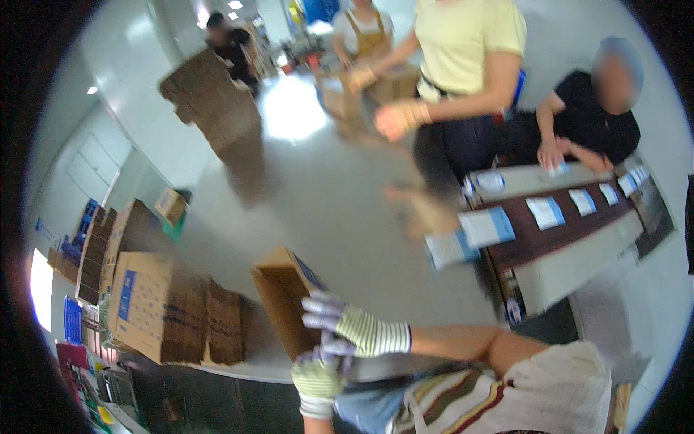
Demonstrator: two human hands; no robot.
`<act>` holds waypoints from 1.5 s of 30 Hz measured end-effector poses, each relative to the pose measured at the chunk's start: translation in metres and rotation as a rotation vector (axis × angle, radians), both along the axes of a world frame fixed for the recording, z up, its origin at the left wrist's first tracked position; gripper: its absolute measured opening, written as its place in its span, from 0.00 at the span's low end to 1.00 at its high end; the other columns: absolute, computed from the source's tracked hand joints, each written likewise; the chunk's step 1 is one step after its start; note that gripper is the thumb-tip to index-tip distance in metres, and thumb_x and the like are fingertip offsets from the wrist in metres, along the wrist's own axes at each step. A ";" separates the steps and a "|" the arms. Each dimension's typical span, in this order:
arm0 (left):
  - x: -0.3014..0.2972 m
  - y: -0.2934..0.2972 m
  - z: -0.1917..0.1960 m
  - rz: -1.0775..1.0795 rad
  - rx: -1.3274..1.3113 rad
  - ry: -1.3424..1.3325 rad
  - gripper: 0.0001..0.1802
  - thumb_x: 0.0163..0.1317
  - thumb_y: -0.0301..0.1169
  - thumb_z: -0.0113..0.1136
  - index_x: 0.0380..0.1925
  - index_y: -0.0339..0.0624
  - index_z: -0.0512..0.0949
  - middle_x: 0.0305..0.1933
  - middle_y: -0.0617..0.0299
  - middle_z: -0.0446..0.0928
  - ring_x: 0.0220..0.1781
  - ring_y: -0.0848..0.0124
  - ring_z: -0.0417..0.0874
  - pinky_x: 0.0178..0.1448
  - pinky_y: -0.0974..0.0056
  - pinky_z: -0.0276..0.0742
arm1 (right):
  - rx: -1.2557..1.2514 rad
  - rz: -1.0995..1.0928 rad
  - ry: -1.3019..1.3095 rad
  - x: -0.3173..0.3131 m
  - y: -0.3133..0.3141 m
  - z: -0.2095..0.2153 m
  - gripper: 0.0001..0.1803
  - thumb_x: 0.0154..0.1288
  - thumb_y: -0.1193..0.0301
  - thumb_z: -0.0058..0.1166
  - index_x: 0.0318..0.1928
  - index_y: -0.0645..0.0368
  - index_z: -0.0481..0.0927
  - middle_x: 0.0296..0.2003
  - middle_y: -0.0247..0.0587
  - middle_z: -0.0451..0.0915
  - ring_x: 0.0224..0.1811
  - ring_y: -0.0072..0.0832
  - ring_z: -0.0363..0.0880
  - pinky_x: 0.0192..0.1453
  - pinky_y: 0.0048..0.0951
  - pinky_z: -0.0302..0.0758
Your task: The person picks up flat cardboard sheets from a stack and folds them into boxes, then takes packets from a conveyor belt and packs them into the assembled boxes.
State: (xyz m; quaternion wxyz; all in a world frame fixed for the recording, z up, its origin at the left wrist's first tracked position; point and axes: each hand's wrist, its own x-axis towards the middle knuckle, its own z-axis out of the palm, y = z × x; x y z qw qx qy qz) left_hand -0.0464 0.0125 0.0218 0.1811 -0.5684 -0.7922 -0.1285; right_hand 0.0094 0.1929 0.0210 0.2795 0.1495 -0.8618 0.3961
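Note:
An open, narrow cardboard box (282, 298) stands tilted just ahead of me, with a blue printed patch along its right side. My right hand (350, 323), in a white and pale green striped glove, reaches in from the right. Its fingers are stretched out and apart over the box's near right edge. Below it, my left hand (318, 374) in a matching glove is at the box's near end, fingers bent against the cardboard. The left fingertips are partly hidden by the right hand.
Cardboard stacks (163, 307) stand at the left. On the right, a dark conveyor belt (517, 249) carries several white-and-blue packets (546, 212). A gloved person in yellow (470, 47) stands ahead; another person (589, 116) sits by the belt. A tall carton stack (210, 98) is farther back.

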 end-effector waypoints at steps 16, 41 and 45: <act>0.014 0.014 0.027 0.141 -0.081 -0.150 0.38 0.50 0.43 0.64 0.60 0.39 0.64 0.26 0.57 0.74 0.25 0.59 0.76 0.33 0.55 0.72 | 0.230 -0.419 -0.474 0.150 0.169 0.009 0.24 0.60 0.56 0.54 0.51 0.59 0.74 0.48 0.53 0.75 0.52 0.45 0.73 0.59 0.42 0.69; -0.006 0.022 0.029 0.001 -0.250 -0.193 0.36 0.50 0.37 0.59 0.62 0.44 0.64 0.26 0.56 0.78 0.31 0.59 0.80 0.53 0.54 0.72 | 0.649 -0.056 -1.423 0.062 0.349 -0.056 0.39 0.46 0.64 0.65 0.60 0.61 0.67 0.51 0.51 0.76 0.54 0.40 0.75 0.59 0.34 0.69; 0.003 0.013 0.041 0.082 -0.282 -0.176 0.33 0.52 0.37 0.59 0.60 0.39 0.66 0.31 0.56 0.80 0.35 0.58 0.81 0.52 0.56 0.74 | 0.797 -0.043 -1.430 0.053 0.266 -0.040 0.36 0.45 0.58 0.63 0.56 0.60 0.72 0.46 0.53 0.79 0.47 0.39 0.78 0.52 0.35 0.72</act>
